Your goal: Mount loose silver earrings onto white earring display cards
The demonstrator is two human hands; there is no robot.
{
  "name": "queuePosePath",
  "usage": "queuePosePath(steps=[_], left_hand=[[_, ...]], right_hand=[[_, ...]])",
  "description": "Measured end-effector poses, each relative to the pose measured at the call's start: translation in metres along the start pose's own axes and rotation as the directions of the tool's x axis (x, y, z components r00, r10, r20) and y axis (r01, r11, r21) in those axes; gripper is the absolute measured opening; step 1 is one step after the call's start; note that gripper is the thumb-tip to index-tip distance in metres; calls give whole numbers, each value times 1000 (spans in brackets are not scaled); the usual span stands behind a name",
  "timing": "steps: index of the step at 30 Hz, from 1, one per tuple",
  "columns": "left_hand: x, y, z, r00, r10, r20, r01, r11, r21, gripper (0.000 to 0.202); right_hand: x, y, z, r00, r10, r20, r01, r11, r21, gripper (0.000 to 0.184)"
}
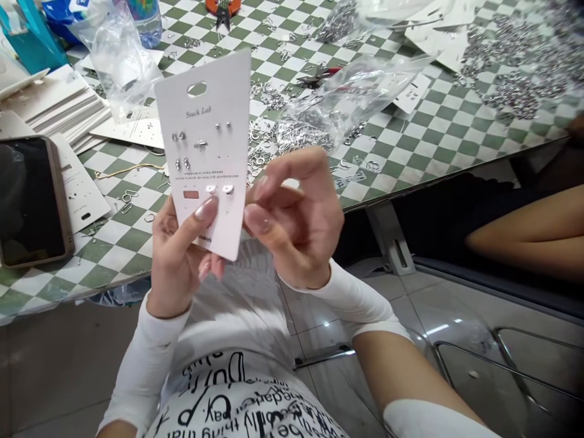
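Observation:
A white earring card point(205, 121) printed "Stack Lab" is held up and slightly tilted over the table's front edge. Small silver earrings point(223, 189) and other studs are fixed in it. My left hand point(173, 255) grips the card's lower part, thumb on its front face and fingers behind. My right hand point(303, 225) is at the card's lower right edge, with thumb and index finger curled close together. What sits between those fingertips, if anything, is too small to make out.
A green-and-white checked table point(438, 128) carries loose silver findings, a clear plastic bag point(347, 97), red-handled pliers point(319, 77) and orange-handled pliers point(223, 12). To the left lie a phone point(34, 201) and stacked white cards point(68, 103). Another person's leg point(529, 228) shows at right.

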State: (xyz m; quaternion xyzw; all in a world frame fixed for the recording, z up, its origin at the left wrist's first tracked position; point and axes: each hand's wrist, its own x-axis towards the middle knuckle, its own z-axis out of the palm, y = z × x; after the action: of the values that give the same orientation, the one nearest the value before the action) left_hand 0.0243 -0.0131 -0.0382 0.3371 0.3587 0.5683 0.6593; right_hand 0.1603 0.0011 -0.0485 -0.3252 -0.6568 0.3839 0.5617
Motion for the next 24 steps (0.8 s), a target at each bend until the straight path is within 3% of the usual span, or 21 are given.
queuePosePath(steps=[3,6,9,12,15,21,24], left_hand=[[-1,-1,-8,989,-127,71,130,991,-44,25],[-2,-5,-13,975,-205,84,210,976,-52,36],[-3,-10,-12,961,-250,118,263,958,-112,32],[-3,-12,-10,962,-228,147,247,961,-123,28],[-2,-14,-12,976,-189,107,198,977,-79,32],[-3,-19,-15,967,-243,74,246,969,-36,35],[-7,-21,-12,943,-291,162,307,948,-82,41]], right_hand=[[9,0,-7,975,-215,-59,210,975,-78,11],[19,1,-17,917,-341,208,387,887,-253,12],[28,1,-23,859,-377,345,478,832,-282,12],[33,2,-26,825,-356,438,497,827,-264,9],[36,5,-27,791,-332,514,510,821,-255,13],[40,14,-30,723,-410,556,561,818,-126,11],[38,12,-28,753,-425,503,504,863,-26,13]])
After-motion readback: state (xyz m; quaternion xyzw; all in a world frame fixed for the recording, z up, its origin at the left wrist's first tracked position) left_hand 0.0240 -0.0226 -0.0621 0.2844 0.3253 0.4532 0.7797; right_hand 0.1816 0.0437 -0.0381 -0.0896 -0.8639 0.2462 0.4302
